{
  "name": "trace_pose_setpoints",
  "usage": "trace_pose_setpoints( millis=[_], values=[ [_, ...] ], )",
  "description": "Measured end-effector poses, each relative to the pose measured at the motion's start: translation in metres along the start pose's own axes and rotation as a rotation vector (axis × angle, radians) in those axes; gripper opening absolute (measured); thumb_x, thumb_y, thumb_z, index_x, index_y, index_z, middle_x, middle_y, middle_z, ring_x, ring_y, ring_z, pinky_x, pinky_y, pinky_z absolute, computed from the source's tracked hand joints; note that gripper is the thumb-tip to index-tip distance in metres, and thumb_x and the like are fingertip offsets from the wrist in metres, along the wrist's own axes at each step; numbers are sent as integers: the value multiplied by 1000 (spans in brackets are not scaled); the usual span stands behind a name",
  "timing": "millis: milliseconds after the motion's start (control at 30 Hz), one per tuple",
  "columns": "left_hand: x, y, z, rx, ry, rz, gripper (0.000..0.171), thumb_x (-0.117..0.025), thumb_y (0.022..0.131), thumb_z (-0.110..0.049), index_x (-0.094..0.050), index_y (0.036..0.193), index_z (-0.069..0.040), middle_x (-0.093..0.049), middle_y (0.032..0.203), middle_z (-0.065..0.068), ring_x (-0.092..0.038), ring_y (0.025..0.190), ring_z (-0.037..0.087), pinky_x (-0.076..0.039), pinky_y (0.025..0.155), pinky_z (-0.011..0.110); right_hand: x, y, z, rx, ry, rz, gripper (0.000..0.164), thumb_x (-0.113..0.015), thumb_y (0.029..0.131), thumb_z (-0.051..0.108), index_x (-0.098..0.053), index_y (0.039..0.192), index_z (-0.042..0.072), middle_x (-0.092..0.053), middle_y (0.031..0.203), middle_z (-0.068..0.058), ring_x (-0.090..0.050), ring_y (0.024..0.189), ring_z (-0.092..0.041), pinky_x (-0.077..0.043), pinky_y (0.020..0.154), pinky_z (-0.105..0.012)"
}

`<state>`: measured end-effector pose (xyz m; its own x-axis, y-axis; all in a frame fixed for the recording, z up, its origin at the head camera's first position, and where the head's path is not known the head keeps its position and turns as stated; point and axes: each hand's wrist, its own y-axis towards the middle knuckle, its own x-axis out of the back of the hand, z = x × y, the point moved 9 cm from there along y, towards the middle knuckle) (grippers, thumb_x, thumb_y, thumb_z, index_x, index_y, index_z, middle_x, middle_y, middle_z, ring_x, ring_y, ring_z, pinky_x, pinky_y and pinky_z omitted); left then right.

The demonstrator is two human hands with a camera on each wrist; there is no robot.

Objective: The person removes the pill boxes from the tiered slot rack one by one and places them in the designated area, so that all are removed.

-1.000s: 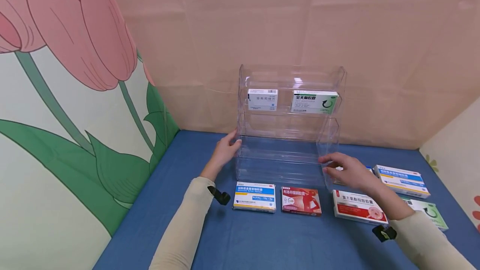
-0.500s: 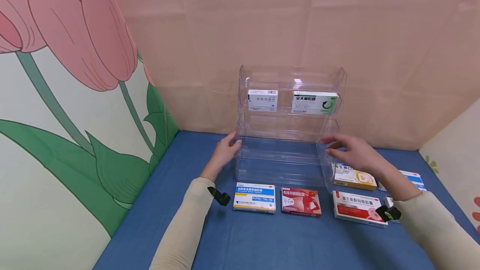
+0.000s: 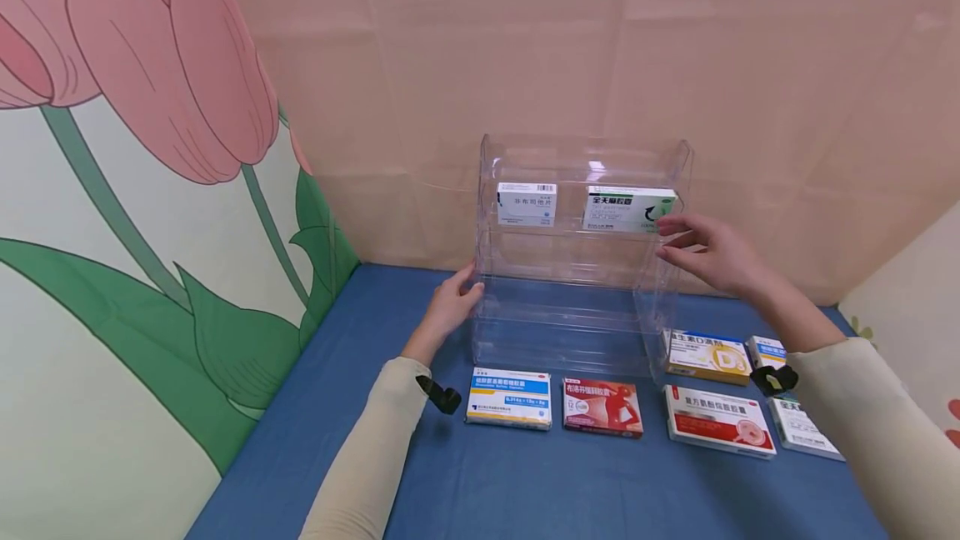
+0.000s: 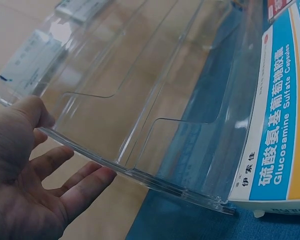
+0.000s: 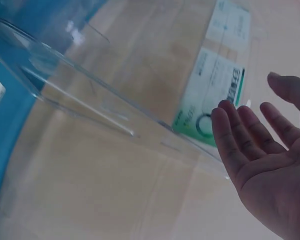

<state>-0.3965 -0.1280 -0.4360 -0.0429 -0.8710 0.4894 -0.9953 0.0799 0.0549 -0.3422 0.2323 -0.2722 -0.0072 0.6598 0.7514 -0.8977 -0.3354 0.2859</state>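
A clear plastic tiered rack [image 3: 555,347] stands upright at the back of the table. My left hand [image 3: 452,303] rests against its left side; in the left wrist view the thumb and fingertips [image 4: 104,175] lie along the edge of the side panel. My right hand [image 3: 708,250] is raised at the rack's upper right side, holding nothing, its fingers loosely extended beside the green-and-white medicine box [image 3: 628,208]. That box sits on an upper tier, with a smaller white medicine box [image 3: 527,204] to its left. The lower tiers hold nothing.
On the blue cloth in front lie a blue-and-white glucosamine box [image 3: 509,398] and a red medicine box [image 3: 602,407]. Farther right are a red-and-white box [image 3: 718,421], a yellow vitamin D box [image 3: 707,357], a green-and-white box [image 3: 806,430] and another blue-and-white box [image 3: 767,350], partly behind the right arm.
My right hand has risen along the rack's right side, from the lower tier to the upper one, uncovering the vitamin D box. The left hand has stayed at the left side.
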Motion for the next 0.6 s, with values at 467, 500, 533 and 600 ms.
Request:
trace_pose_setpoints(
  millis=[467, 500, 533, 600],
  values=[
    [-1, 0, 2, 7, -2, 1, 61, -57, 103, -33, -33, 159, -30, -46, 156, 7, -63, 111, 29, -58, 91, 44, 23, 38, 0, -53, -117, -87, 57, -68, 98, 28, -50, 146, 4, -56, 139, -24, -56, 121, -44, -53, 87, -56],
    [-1, 0, 2, 5, -3, 2, 61, -57, 103, -32, -34, 159, -30, -46, 156, 8, -63, 110, 29, -58, 91, 44, 24, 40, 0, -61, -128, -88, 58, -67, 98, 29, -49, 147, 4, -55, 140, -24, -55, 121, -45, -52, 88, -59],
    [-1, 0, 1, 2, -5, 3, 61, -58, 103, -32, -33, 159, -29, -46, 156, 8, -63, 108, 28, -58, 90, 44, 24, 42, 0, -69, -140, -89, 59, -67, 98, 29, -49, 148, 5, -55, 140, -25, -55, 122, -45, -51, 88, -60],
    [-1, 0, 1, -1, -12, 3, 61, -58, 103, -32, -34, 159, -28, -46, 156, 8, -64, 106, 28, -58, 89, 43, 25, 48, 0, -85, -155, -86, 60, -66, 98, 30, -48, 149, 6, -54, 141, -26, -52, 124, -46, -49, 90, -62]
  ],
)
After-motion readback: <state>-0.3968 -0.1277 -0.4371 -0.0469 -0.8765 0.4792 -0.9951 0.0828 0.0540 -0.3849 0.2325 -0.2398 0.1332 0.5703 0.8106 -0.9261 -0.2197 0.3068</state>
